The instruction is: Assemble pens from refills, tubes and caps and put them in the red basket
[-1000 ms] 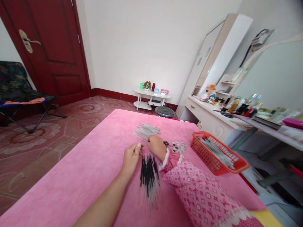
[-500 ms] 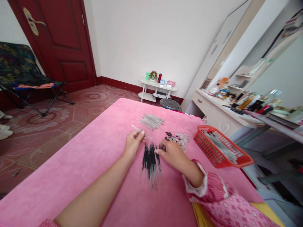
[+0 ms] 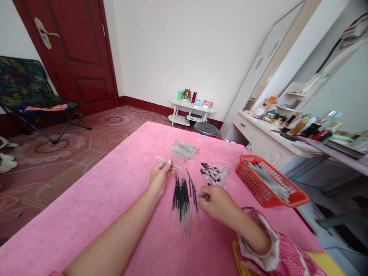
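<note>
Pinched between the thumb and fingers of my left hand (image 3: 158, 178) is a thin translucent pen barrel (image 3: 161, 158), lying slantwise. My right hand (image 3: 217, 201) is closed, its fingertips at a black ink pen refill (image 3: 194, 191) that leans apart from the others; the exact grip is partly hidden. Between my hands a bundle of black-inked refills (image 3: 180, 195) lies on the pink tablecloth (image 3: 120, 191). Beyond the left hand is a pile of translucent barrels (image 3: 183, 149). Clear pen caps (image 3: 223, 172) and small black plugs (image 3: 204, 165) lie beyond the right hand.
A red plastic basket (image 3: 248, 186) with grey-white pens stands at the table's right edge. Past it is a white dresser (image 3: 253, 132) crowded with bottles. A low white stand (image 3: 179, 102) is by the wall, and a folding chair (image 3: 34, 96) is at left.
My right hand has moved right and toward me, and a refill now lies farther from the bundle at its fingertips. My left hand keeps the barrel, almost in place.
</note>
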The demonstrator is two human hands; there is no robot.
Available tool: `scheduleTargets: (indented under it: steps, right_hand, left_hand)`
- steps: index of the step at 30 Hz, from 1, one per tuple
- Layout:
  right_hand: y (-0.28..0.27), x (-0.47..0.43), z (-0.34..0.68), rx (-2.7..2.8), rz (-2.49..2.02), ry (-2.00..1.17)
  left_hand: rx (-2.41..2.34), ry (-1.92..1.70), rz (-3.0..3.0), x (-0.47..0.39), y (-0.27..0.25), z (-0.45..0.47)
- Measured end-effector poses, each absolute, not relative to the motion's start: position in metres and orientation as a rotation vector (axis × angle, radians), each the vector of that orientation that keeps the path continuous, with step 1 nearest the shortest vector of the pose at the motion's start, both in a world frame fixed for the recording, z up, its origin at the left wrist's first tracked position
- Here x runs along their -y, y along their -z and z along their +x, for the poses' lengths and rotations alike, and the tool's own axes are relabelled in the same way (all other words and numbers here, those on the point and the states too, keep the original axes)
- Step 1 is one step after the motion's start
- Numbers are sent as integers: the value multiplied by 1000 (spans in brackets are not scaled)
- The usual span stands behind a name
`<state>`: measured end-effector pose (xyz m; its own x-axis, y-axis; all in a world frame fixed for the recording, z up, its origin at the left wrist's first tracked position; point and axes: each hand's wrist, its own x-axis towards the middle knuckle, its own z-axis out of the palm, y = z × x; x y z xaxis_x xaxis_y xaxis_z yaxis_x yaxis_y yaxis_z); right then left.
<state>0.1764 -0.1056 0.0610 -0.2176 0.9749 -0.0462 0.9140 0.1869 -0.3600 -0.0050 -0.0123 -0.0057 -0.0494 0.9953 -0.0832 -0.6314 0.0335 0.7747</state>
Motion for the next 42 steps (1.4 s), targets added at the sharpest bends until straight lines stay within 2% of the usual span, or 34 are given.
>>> scheduleTargets:
  steps: [7,20,26,34,39,42]
  right_hand:
    - [-70,110,170,2253,-1747,-536]
    - [-80,102,179,2318,-1697,-609]
    - [-95,88,184,2266,-1692,-505]
    - [-106,72,175,2188,-1729,-213]
    - [-97,56,172,2133,-1578,-310]
    - [-87,45,184,2119,-1691,-219]
  left_hand:
    - [-686,-1474,478,11,5,-9]
    - [-681,-1404,585,12,2,-7]
    - [-706,-1420,514,8,5,-11]
    - [-657,-1333,533,11,4,-9]
    - [-593,-1334,431,9,4,-10]
    - [-566,-1410,313,5,6,-13]
